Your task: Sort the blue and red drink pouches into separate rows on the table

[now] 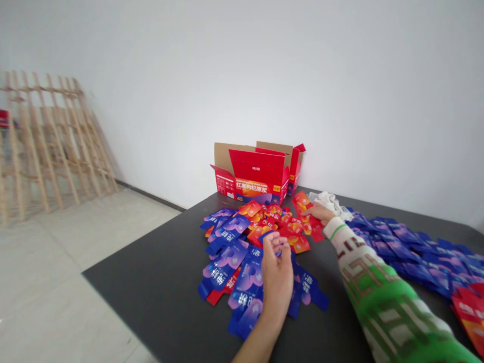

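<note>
My left hand (pixel 278 275) is half curled, thumb apart from the fingers, above a spread of flat blue cartons (pixel 227 267) with white lettering. Nothing shows in its palm, though a blue edge lies behind the fingertips. Farther forward and to the right, my right hand (pixel 320 214) pinches a flat red-orange carton (pixel 301 202) by its edge. Under and beside that carton lies a loose heap of red-orange cartons (pixel 270 216). Some red pieces also poke out from under the blue ones.
Two open red boxes (pixel 257 174) stand at the back of the dark table (pixel 151 262), against the wall. A crumpled white cloth or bag (pixel 330 202) sits behind my right hand. More blue cartons (pixel 412 247) run along the right. Wooden racks (pixel 56 146) lean at the far left.
</note>
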The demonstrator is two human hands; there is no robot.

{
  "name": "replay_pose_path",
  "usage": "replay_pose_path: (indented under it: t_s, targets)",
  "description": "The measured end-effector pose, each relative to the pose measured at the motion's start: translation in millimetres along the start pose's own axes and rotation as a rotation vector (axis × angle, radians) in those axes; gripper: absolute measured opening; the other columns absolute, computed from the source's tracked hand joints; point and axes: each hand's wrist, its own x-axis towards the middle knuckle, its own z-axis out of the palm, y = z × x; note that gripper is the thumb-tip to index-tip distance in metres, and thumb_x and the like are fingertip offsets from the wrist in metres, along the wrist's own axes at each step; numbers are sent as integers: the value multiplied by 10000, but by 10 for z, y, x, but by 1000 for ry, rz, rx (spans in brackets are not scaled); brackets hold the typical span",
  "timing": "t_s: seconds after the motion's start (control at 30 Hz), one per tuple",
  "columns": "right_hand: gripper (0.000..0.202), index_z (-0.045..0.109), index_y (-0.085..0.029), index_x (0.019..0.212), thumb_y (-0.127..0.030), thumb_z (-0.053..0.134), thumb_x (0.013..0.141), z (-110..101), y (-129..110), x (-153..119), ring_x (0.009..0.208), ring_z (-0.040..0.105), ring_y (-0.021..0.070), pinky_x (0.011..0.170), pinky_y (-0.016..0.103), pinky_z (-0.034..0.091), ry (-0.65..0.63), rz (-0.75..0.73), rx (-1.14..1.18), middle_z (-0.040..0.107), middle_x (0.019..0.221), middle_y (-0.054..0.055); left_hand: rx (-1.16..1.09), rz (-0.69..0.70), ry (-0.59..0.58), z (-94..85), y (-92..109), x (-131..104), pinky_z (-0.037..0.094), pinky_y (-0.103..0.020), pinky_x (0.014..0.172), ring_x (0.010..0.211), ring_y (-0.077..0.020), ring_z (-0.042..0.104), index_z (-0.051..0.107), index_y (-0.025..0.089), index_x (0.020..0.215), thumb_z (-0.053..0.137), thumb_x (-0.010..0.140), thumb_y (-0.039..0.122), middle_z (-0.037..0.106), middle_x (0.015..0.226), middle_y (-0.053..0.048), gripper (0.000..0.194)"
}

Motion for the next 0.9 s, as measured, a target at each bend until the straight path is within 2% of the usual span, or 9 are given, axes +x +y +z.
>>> replay_pose_path:
  t_s: [0.1,0.17,0.23,0.3,0.4,0.53,0.6,0.77,0.9]
  targets:
    - [322,626,-130,958,-211,784,689,-310,-70,-412,772,665,224,677,294,543,-290,-44,26,690,856,64,76,76,-27,-3,34,-36,437,-417,1027,1251,-230,508,463,223,1276,496,903,388,531,1340,-124,409]
    - [376,629,-157,985,-217,784,647,-448,-121,-760,796,649,209,666,251,513,-547,-164,-91,684,880,24,193,198,-47,-12,86,-79,343,-479,1121,1380,-274,375,460,242,1334,598,842,423,451,1442,-122,542]
    - [326,649,-165,939,-192,769,637,-488,-166,-1112,753,614,166,625,193,453,-716,-320,-294,665,843,-14,317,328,-147,-19,136,-130,261,-522,1164,1399,-317,344,510,275,1326,739,722,417,473,1437,-107,662]
    - [251,659,-162,853,-139,754,621,-451,-191,-1410,680,566,128,573,166,385,-721,-427,-474,640,780,-38,397,365,-328,-20,170,-179,358,-515,1100,1274,-338,498,576,312,1272,814,634,380,592,1320,-90,684]
    - [225,666,-165,849,-109,736,642,-391,-183,-1684,644,552,118,553,167,349,-667,-470,-567,643,775,-40,424,265,-540,-17,192,-219,529,-371,805,910,-266,679,621,334,1213,798,659,348,725,1052,-39,581]
    - [301,672,-186,933,-147,768,650,-529,-144,-1769,674,595,141,536,165,376,-577,-436,-468,659,804,-36,337,185,-644,-19,187,-191,448,-232,596,677,-163,633,711,231,854,715,745,344,707,767,13,157]
    - [378,681,-176,930,-166,827,581,-665,-112,-1756,704,618,165,547,176,428,-563,-383,-369,667,841,-18,266,119,-666,-21,166,-159,416,-210,549,619,-136,599,676,188,729,700,757,376,667,685,18,191]
    - [431,671,-173,977,-216,843,585,-912,116,-1745,890,631,222,723,248,518,-625,-217,-153,659,937,17,47,-102,-682,-43,154,-82,398,-210,438,470,-117,560,656,152,826,687,760,459,645,643,-1,316]
    - [281,598,-180,882,-249,800,699,-1054,288,-1861,681,579,145,559,179,417,-546,-187,-163,621,774,-9,-2,-63,-472,-66,217,-25,439,-220,500,571,-131,581,651,160,771,664,776,492,639,684,-20,332]
